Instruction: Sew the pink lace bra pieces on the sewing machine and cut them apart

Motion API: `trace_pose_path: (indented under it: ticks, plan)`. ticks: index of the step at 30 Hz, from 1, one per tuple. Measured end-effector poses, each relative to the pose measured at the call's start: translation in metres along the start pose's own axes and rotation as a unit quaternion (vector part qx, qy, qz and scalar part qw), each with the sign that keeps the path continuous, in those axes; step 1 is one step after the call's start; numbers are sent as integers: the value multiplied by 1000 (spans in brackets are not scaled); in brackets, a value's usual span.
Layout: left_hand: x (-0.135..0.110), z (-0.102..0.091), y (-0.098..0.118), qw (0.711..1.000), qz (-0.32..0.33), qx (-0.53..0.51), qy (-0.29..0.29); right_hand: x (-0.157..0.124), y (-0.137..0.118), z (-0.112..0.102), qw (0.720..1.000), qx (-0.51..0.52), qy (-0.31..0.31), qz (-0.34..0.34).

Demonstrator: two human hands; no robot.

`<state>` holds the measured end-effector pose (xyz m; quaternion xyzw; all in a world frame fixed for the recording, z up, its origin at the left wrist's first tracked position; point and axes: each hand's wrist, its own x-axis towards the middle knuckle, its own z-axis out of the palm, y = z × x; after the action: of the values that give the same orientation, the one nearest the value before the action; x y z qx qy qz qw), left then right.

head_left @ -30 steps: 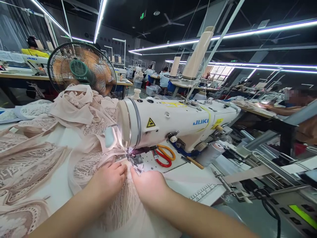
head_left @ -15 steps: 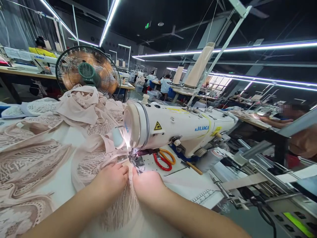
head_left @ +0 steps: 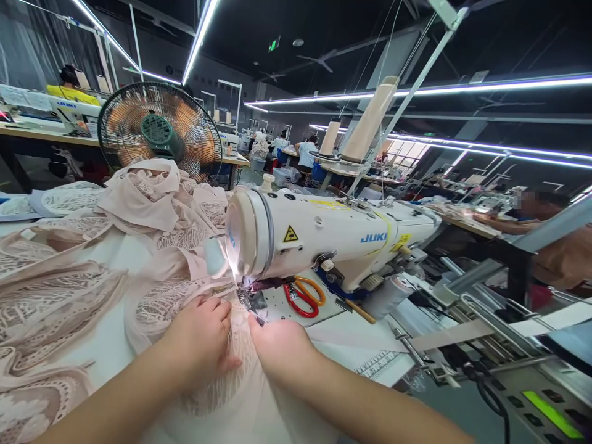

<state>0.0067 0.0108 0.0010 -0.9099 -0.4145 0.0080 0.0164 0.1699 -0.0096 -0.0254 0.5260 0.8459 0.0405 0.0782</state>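
Note:
A white sewing machine (head_left: 305, 240) has its lit needle area over pale pink lace fabric (head_left: 217, 388). Flat on the lace, just left of the presser foot (head_left: 247, 298), rests my left hand (head_left: 203, 333), its fingers stretched forward and the thumb apart. My right hand (head_left: 283, 348) is closed at the fabric's right edge, close in front of the foot; its thumb points to the needle and its other fingers are mostly hidden beneath. Scissors (head_left: 303, 299) with red and orange handles lie under the machine arm, right of the needle.
More lace pieces (head_left: 60, 302) cover the table's left side, heaped before a large fan (head_left: 160, 132). Thread cones (head_left: 370, 120) stand behind the machine. To the right are a metal tape-feeding frame (head_left: 490, 327) and a ruler strip (head_left: 377, 365). Other people sit at machines further off.
My left hand has shifted slightly left, away from the needle, and its thumb has spread out. My right hand stays near the foot. The whole view has drifted a little.

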Motion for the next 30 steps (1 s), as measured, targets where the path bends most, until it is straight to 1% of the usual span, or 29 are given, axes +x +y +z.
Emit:
trace_pose_path:
  ticks: [3,4,6,7,9,11,14,17,19,21,23,26,28,30]
  plan:
    - [-3,-4,4,999,-16,27,-8,-10,8,-16,996,-1,-83,18]
    - [-5,-4,7,999,-25,33,-11,-15,13,-21,996,2,-88,13]
    - [-10,-2,16,998,-44,34,-33,-26,24,-25,998,10,-66,-19]
    - [-13,-1,21,997,-54,29,-54,-30,30,-24,998,14,-53,-41]
    - [-17,1,31,990,-84,16,-110,-37,39,-19,996,18,-44,-72]
    - [-19,-2,37,982,-125,11,-138,-40,45,-12,996,23,-46,-80]
    - [-20,-11,40,977,-166,19,-133,-40,46,-7,995,35,-49,-76]
    - [-20,-21,37,976,-171,31,-133,-35,43,-10,994,48,-60,-80]
    - [-20,-21,34,975,-177,50,-126,-30,41,-14,993,54,-75,-78]
    - [-20,-17,28,976,-178,71,-104,-25,39,-18,992,55,-96,-69]
    - [-20,-9,21,981,-153,96,-75,-20,37,-23,991,56,-105,-63]
    - [-19,0,11,984,-101,138,-50,-15,32,-29,991,59,-106,-52]
    - [-18,3,7,983,-84,156,-42,-13,30,-31,990,55,-120,-44]
    - [-16,3,5,982,-80,165,-49,-12,28,-31,989,49,-131,-44]
